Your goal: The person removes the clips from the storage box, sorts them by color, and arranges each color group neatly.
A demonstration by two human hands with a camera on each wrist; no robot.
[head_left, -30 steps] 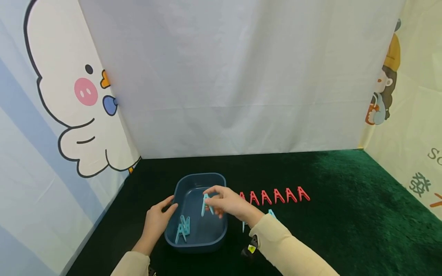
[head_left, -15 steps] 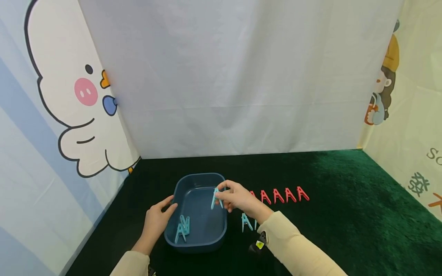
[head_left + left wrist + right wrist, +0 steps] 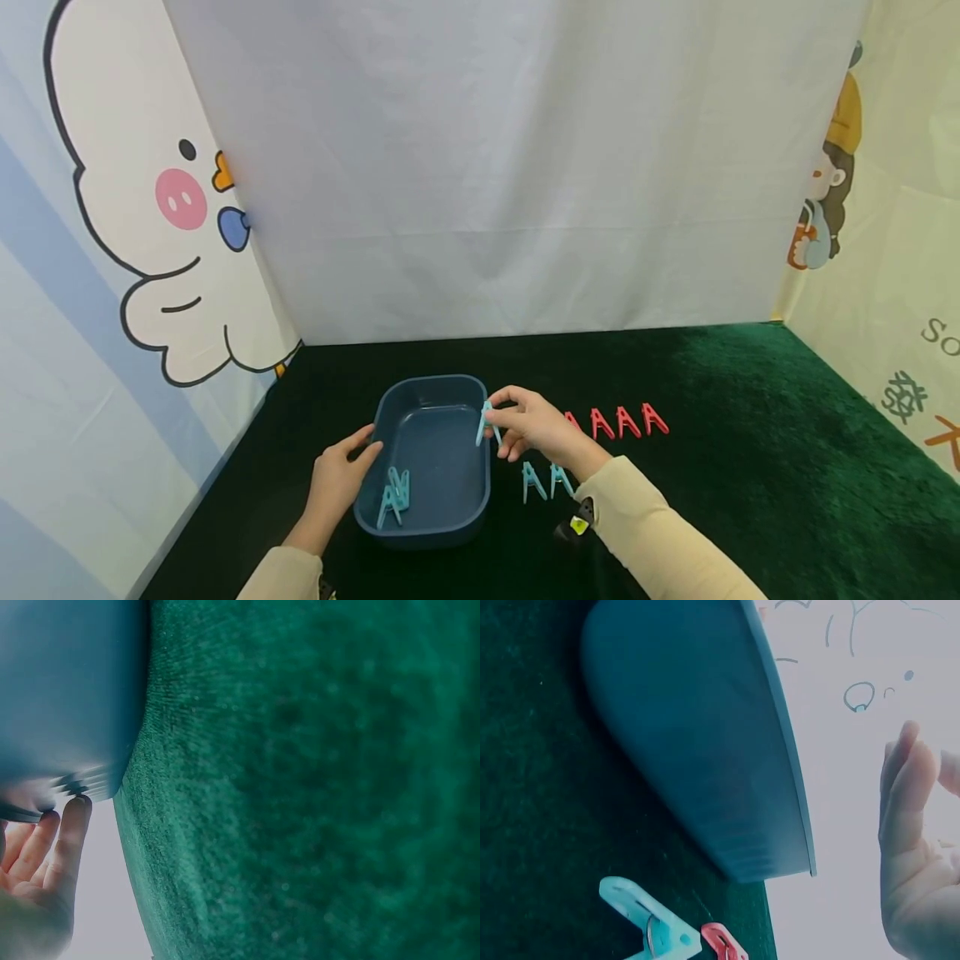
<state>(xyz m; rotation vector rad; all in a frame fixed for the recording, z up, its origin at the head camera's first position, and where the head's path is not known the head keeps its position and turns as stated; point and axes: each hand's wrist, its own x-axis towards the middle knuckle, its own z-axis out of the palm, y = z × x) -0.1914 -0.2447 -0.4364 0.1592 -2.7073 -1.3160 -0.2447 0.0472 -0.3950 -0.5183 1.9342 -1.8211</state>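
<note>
A dark blue plastic basin (image 3: 442,467) stands on the cloth. My left hand (image 3: 335,483) holds its left rim, thumb over the edge; the left wrist view shows fingertips on the outer wall (image 3: 75,690). Between thumb and forefinger, my right hand (image 3: 536,429) pinches a light blue clothespin (image 3: 487,423) at the basin's right rim. This clothespin does not show in the right wrist view, where the right hand (image 3: 915,847) appears at the right edge. Several light blue clothespins (image 3: 394,498) lie bunched in the basin's near left corner.
Right of the basin are two light blue clothespins (image 3: 533,482) side by side. Behind them runs a row of red clothespins (image 3: 627,422), partly hidden by the right hand. Dark green plush cloth (image 3: 735,467) covers the table; a pale curtain (image 3: 525,183) hangs behind.
My right hand has moved right with the light blue clothespin, from over the basin's middle to its right rim. Both loose blue clothespins beside the basin now show. The left hand keeps its place.
</note>
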